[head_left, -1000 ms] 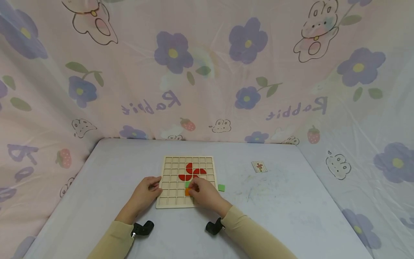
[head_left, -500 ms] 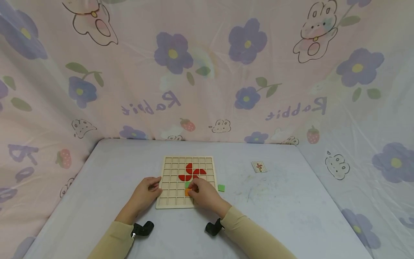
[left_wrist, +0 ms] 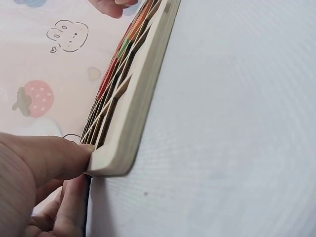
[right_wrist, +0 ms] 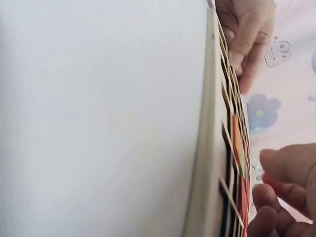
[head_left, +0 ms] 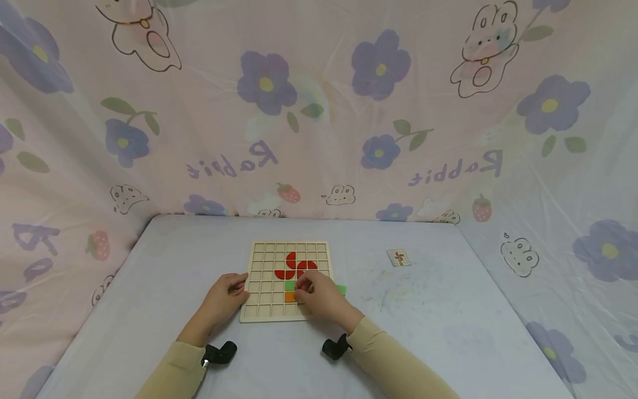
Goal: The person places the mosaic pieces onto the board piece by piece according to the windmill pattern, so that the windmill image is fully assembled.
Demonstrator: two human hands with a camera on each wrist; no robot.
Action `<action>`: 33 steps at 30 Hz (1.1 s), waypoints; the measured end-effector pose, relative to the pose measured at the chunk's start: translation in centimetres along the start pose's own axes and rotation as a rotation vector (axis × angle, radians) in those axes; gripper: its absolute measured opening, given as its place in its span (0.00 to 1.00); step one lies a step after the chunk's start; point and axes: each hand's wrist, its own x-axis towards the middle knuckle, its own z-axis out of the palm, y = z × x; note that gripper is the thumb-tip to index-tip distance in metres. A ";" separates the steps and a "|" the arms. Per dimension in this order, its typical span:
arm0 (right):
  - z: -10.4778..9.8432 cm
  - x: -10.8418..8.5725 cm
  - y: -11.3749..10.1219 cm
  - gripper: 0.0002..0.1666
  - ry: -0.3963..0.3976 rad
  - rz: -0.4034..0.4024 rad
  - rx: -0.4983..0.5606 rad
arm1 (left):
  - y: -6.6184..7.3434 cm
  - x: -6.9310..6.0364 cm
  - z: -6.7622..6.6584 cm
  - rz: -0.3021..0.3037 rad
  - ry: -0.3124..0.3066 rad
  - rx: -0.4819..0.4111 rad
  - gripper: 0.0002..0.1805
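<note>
A pale wooden grid board [head_left: 261, 311] lies on the table. Red quarter-round pieces [head_left: 285, 274] form a pinwheel in its cells. Below them a green square [head_left: 290, 285] and an orange square [head_left: 290, 297] fill two cells. My left hand [head_left: 223, 299] grips the board's left edge, with the thumb on its rim in the left wrist view. Over the board's right half is my right hand [head_left: 326, 296], which hides the cells beneath it. Its fingers are loosely bent in the right wrist view, with nothing visible between thumb and fingertips.
A loose green square [head_left: 341, 289] lies just right of the board, partly behind the right hand. Farther right lies a small pattern card [head_left: 399, 257] with a red pinwheel print. A patterned curtain [head_left: 319, 122] hangs behind the white table [head_left: 423, 332].
My right hand has left the orange square and shifted slightly right, uncovering more of the green and orange squares. It now partly covers the loose green square. The left hand stays put.
</note>
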 end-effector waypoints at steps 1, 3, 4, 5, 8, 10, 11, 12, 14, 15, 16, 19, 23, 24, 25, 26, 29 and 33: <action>-0.3 0.0 0.2 0.04 0.005 0.006 0.010 | 0.0 0.0 0.0 -0.001 0.001 0.002 0.27; -0.9 -0.2 0.6 0.05 0.014 0.010 0.023 | -0.1 0.0 0.0 -0.001 -0.001 0.001 0.27; -1.2 -0.3 0.8 0.05 0.020 0.008 0.024 | -0.1 0.0 0.0 -0.001 -0.002 0.001 0.28; -1.5 -0.4 1.0 0.06 0.025 0.009 0.026 | -0.1 0.0 0.0 -0.002 -0.002 0.001 0.28; -2.4 -0.8 1.5 0.09 0.040 0.016 0.021 | -0.2 0.0 0.0 0.007 -0.006 -0.002 0.28; -2.9 -0.9 2.0 0.11 0.051 0.028 0.019 | -0.2 0.0 0.0 0.005 -0.006 0.003 0.28; -3.2 -1.0 2.2 0.12 0.056 0.037 0.022 | -0.2 0.0 0.0 0.005 -0.005 0.004 0.28; -3.5 -1.1 2.5 0.13 0.060 0.045 0.020 | -0.2 0.0 0.0 0.008 -0.006 0.004 0.28; -4.1 -1.3 3.1 0.15 0.070 0.055 0.026 | -0.2 0.0 0.0 0.005 -0.006 0.005 0.28; -4.3 -1.4 3.5 0.16 0.075 0.057 0.025 | -0.3 0.1 0.0 0.004 -0.006 0.006 0.28; -4.5 -1.4 3.9 0.16 0.081 0.063 0.026 | -0.3 0.1 0.0 0.004 -0.006 0.007 0.28; -5.2 -1.8 4.9 0.16 0.097 0.086 0.033 | -0.4 0.2 0.1 0.003 -0.007 0.010 0.28; -5.7 -2.1 6.1 0.15 0.109 0.117 0.038 | -0.4 0.3 0.0 -0.002 -0.004 0.018 0.28; -5.8 -2.2 6.4 0.16 0.110 0.120 0.039 | -0.4 0.3 0.0 -0.003 -0.004 0.022 0.28; -5.9 -2.3 6.6 0.16 0.112 0.127 0.040 | -0.4 0.3 0.0 -0.004 -0.003 0.021 0.28; -6.1 -2.4 6.8 0.17 0.112 0.132 0.044 | -0.3 0.2 0.0 -0.003 -0.003 0.021 0.28; -6.4 -2.8 7.4 0.19 0.106 0.143 0.051 | -0.3 0.2 0.1 -0.001 -0.006 0.019 0.28; -6.6 -3.1 7.9 0.21 0.079 0.152 0.071 | -0.3 0.2 0.1 0.010 -0.003 0.017 0.28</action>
